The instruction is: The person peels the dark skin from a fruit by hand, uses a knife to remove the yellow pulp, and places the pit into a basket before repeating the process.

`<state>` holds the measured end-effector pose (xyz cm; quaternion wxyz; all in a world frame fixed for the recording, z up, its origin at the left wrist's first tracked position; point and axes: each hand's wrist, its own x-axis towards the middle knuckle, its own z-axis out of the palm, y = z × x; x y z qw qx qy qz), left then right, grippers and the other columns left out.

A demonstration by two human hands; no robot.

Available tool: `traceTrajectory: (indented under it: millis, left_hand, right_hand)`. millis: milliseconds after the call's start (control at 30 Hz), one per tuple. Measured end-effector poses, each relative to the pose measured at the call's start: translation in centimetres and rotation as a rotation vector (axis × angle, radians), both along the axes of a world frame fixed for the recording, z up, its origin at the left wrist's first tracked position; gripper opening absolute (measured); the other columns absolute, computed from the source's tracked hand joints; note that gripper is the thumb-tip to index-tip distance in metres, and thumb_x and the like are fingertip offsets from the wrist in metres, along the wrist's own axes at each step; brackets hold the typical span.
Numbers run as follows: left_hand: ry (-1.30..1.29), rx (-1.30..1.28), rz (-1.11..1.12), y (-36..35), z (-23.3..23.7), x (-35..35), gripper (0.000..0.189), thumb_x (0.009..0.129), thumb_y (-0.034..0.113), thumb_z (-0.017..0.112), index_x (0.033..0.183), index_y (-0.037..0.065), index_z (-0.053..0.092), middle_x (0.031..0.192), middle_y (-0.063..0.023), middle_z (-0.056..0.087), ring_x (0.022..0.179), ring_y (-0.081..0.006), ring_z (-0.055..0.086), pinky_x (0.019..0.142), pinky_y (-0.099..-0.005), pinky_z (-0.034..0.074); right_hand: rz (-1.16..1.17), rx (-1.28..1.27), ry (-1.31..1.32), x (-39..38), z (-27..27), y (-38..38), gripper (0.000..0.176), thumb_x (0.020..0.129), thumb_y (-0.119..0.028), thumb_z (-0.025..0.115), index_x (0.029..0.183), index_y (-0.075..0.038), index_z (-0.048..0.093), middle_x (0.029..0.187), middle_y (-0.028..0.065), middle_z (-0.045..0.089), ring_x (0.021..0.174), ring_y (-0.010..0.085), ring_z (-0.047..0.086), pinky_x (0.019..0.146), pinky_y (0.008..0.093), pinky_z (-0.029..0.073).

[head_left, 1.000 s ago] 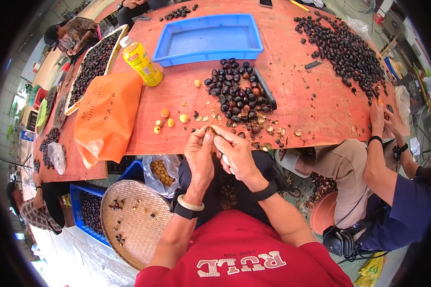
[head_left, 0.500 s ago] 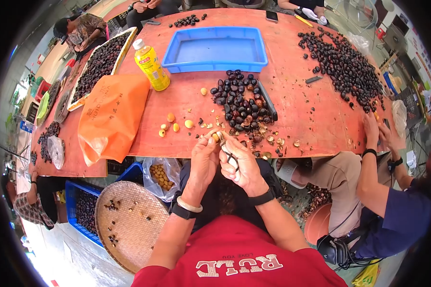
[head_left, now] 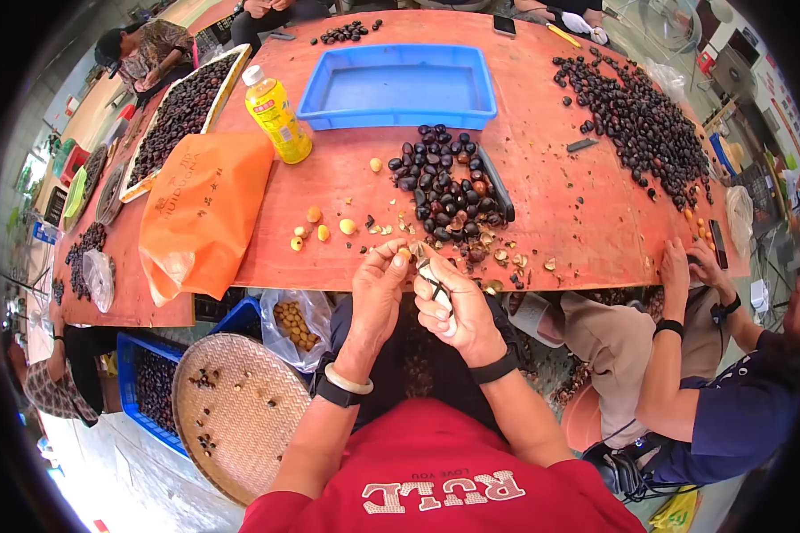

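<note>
Over the table's near edge, my left hand (head_left: 380,282) pinches a yellow-orange kernel (head_left: 404,253) between thumb and fingertips. My right hand (head_left: 460,311) is closed around a small tool with a white and black handle (head_left: 439,298); its narrow tip meets the kernel, and I cannot make out its blade clearly. Just beyond both hands lies a heap of glossy dark nuts (head_left: 449,186) beside a dark tray edge (head_left: 496,182). Broken shell pieces (head_left: 507,259) are scattered to the right of my fingers. Several peeled yellow kernels (head_left: 323,233) rest on the left.
A blue tray (head_left: 398,117) stands beyond the heap, with a yellow bottle (head_left: 277,117) and orange bag (head_left: 206,213) leftward. Below are a woven basket (head_left: 240,426) and a plastic bag of kernels (head_left: 295,327). A co-worker's hands (head_left: 684,271) work at right near more nuts (head_left: 640,124).
My hands stay together at the kernel, with my right hand turned slightly and its fingers curled more around the handle. The co-worker's hands at right have shifted down, revealing a phone and kernels.
</note>
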<state>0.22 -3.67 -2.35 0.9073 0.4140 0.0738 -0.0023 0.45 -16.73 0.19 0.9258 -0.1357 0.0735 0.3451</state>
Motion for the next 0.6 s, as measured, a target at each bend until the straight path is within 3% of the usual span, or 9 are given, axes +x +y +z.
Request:
traceTrajectory:
  millis: [100, 333, 400, 600]
  left_hand:
    - [-0.004, -0.02, 0.015, -0.2, 0.6, -0.1, 0.027, 0.089, 0.012, 0.059, 0.113, 0.001, 0.05, 0.1, -0.0067, 0.061, 0.081, -0.0141, 0.06, 0.07, -0.0277, 0.051]
    - [0.004, 0.053, 0.013, -0.2, 0.8, -0.2, 0.027, 0.088, 0.013, 0.06, 0.111, 0.001, 0.052, 0.098, -0.0055, 0.062, 0.084, -0.0141, 0.061, 0.069, -0.0265, 0.051]
    - [0.018, 0.065, 0.016, -0.2, 0.8, -0.2, 0.026, 0.088, 0.013, 0.061, 0.11, 0.002, 0.054, 0.096, -0.0051, 0.062, 0.084, -0.0133, 0.061, 0.069, -0.0255, 0.051]
    - [0.011, 0.073, 0.021, -0.1, 0.4, -0.3, 0.024, 0.086, 0.014, 0.064, 0.106, 0.002, 0.057, 0.094, -0.0038, 0.062, 0.079, -0.0083, 0.059, 0.068, -0.0216, 0.049]
  right_hand:
    - [-0.051, -0.173, -0.08, -0.3, 0.5, 0.1, 0.032, 0.097, -0.022, 0.043, 0.127, -0.013, 0.044, 0.066, 0.0051, 0.053, 0.039, 0.0094, 0.044, 0.031, 0.0199, 0.034]
    - [-0.035, -0.107, -0.103, -0.1, 0.8, -0.3, 0.035, 0.096, -0.023, 0.044, 0.13, -0.012, 0.043, 0.067, 0.0042, 0.053, 0.04, 0.0073, 0.044, 0.031, 0.0194, 0.033]
    - [-0.063, -0.34, -0.212, -0.6, 1.6, -0.2, 0.04, 0.096, -0.022, 0.044, 0.134, -0.01, 0.04, 0.066, 0.0031, 0.052, 0.039, 0.0062, 0.043, 0.031, 0.0194, 0.033]
    - [-0.037, -0.514, -0.272, -1.3, 2.7, 0.1, 0.043, 0.095, -0.021, 0.046, 0.136, -0.01, 0.038, 0.064, 0.0018, 0.05, 0.038, 0.0054, 0.042, 0.031, 0.0186, 0.032]
